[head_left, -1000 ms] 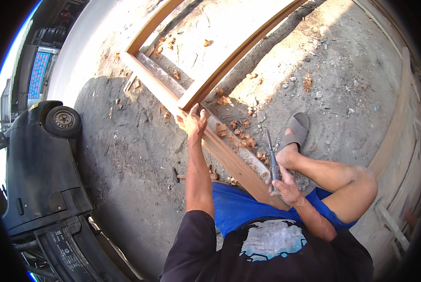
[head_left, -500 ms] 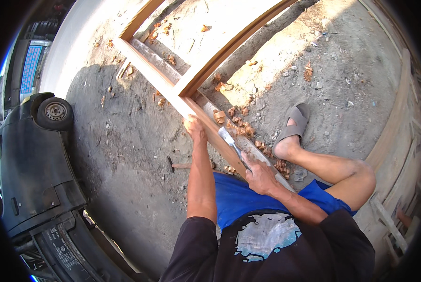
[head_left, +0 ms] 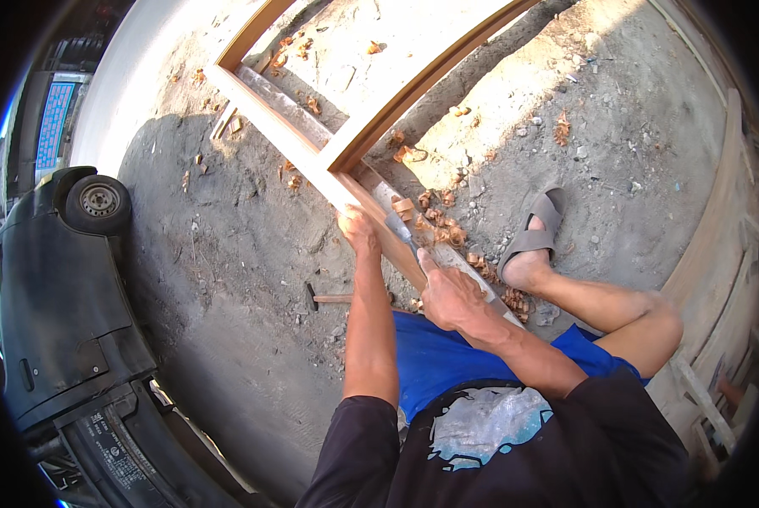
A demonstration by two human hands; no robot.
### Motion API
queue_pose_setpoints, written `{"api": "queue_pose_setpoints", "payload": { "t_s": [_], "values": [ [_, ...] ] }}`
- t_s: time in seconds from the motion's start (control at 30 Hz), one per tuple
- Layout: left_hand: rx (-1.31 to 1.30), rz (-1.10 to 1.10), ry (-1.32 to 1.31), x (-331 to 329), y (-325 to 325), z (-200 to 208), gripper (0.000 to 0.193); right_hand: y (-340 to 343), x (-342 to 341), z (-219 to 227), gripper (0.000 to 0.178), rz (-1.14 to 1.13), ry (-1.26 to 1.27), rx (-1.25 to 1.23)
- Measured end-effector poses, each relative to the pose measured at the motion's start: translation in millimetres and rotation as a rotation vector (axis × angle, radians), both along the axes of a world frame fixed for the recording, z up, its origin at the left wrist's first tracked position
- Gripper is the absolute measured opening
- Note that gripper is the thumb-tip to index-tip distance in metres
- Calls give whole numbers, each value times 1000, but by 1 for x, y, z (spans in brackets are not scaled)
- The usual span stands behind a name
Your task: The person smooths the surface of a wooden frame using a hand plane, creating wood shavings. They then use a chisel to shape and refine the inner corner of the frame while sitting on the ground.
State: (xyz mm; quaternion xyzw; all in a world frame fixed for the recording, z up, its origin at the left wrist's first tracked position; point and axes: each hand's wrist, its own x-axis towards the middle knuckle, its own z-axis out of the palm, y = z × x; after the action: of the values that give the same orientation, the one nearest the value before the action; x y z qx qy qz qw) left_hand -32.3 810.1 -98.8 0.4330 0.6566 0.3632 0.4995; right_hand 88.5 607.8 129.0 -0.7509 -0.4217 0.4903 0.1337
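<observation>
A wooden frame [head_left: 288,146] of planed timber runs diagonally down toward my lap, with a crosspiece [head_left: 413,91] joined to it. My left hand [head_left: 360,229] is closed round the left edge of the long rail, just below that joint. In my right hand [head_left: 456,296] is a chisel with a flat metal blade [head_left: 401,229]; its handle is mostly hidden by my fingers. The blade lies against or just over the rail's right side, close to my left hand; whether it touches the wood I cannot tell.
Curled wood shavings [head_left: 447,233] lie along a pale beam under the rail. A hammer [head_left: 333,298] rests on the ground left of my lap. A dark vehicle [head_left: 66,288] stands at the left. My sandalled foot [head_left: 536,241] is at the right, near long boards [head_left: 706,212].
My right hand has moved left and upward, bringing the chisel onto or closer to the rail. My left hand still grips the rail, and the view has shifted slightly.
</observation>
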Motion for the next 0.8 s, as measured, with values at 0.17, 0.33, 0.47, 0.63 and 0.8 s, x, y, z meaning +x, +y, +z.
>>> {"api": "queue_pose_setpoints", "payload": {
  "t_s": [0.17,0.33,0.47,0.63,0.8],
  "values": [
    [139,-90,210,-13,-1,-3,32,2,-13,-3,76,56,-19,-17],
    [27,-2,-57,-6,0,5,34,-10,-9,-22,72,15,-21,42],
    [-34,-74,-37,-4,3,9,40,67,16,-60,68,-58,16,243],
    [301,-117,521,2,-3,35,55,49,78,-44,65,-341,97,337],
    [321,-651,1259,54,-18,84,82,-39,167,-102,67,-741,-209,459]
  ]
}}
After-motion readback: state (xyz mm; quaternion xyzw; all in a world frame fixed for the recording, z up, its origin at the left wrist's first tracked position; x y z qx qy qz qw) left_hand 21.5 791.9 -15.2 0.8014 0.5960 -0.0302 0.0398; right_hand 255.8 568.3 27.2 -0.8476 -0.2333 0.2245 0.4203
